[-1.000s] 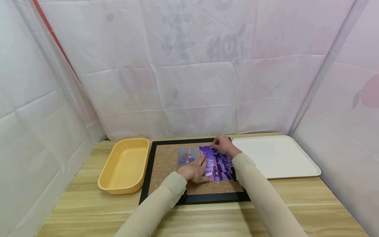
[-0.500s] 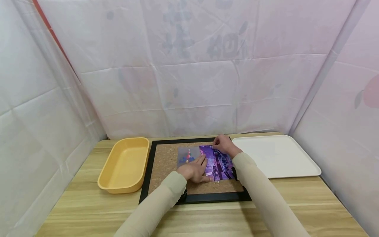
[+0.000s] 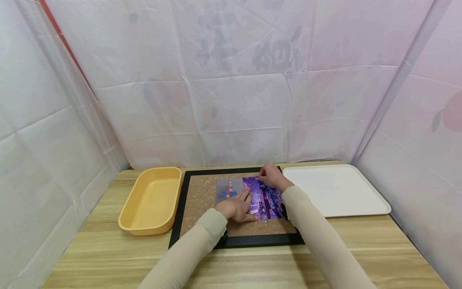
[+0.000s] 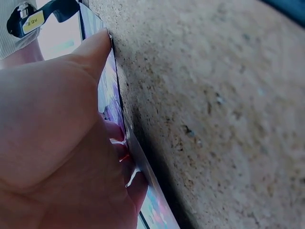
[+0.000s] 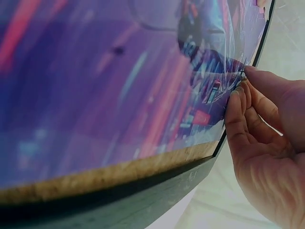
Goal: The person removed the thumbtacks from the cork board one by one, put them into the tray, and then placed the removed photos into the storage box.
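Observation:
A purple printed picture (image 3: 265, 200) lies on a black-framed cork board (image 3: 202, 196), partly covering a grey picture (image 3: 223, 189) with a small colourful figure. My left hand (image 3: 238, 206) presses flat across both pictures, its fingers stretched out and its thumb at the purple one's lower edge. In the left wrist view, that thumb (image 4: 95, 50) lies along the paper beside bare cork. At the purple picture's upper edge, my right hand (image 3: 272, 176) has thumb and fingers (image 5: 233, 112) pinched together against the sheet. I cannot tell what small thing they hold; the fingertips hide it.
A yellow plastic basin (image 3: 151, 200) stands left of the board, and a white tray (image 3: 335, 190) lies to its right. All rest on a wood-grain table (image 3: 260, 267). Pale printed sheets (image 3: 234, 100) hang behind and at both sides.

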Available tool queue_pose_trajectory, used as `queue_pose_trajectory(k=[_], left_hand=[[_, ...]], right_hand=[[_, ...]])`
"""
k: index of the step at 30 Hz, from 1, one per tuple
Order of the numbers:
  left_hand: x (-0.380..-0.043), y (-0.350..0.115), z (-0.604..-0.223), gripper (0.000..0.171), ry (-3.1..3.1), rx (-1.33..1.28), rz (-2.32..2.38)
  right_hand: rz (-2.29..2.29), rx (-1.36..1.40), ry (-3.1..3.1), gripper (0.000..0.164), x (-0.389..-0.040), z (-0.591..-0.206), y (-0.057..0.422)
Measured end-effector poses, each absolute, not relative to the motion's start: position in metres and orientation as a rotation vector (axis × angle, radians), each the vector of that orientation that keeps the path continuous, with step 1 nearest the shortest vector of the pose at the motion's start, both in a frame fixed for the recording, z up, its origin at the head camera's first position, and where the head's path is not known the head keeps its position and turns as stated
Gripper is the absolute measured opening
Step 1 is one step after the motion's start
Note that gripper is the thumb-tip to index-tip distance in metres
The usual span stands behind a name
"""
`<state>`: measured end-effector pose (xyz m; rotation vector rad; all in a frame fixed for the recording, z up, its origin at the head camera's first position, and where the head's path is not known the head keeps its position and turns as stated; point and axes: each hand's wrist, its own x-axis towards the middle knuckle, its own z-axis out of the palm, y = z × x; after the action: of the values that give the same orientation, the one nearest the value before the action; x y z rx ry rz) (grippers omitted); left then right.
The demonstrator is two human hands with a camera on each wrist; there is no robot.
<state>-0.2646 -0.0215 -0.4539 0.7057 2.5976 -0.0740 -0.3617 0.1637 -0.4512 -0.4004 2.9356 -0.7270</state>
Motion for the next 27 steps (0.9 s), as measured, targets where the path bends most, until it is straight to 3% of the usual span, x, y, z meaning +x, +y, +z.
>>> queue_pose_trajectory(k=[13,27], left_hand=[[-0.253,-0.023,-0.436,0.092,2.595,0.719,-0.061],[-0.268,-0.02,-0.46,0.094,2.585,0.716,-0.088]], right_hand=[[-0.714,-0.402,2.952,0.013,-0.361,-0.452,0.164],[-0.774,-0.379,2.93,0.013,-0.358,-0.45,0.164]])
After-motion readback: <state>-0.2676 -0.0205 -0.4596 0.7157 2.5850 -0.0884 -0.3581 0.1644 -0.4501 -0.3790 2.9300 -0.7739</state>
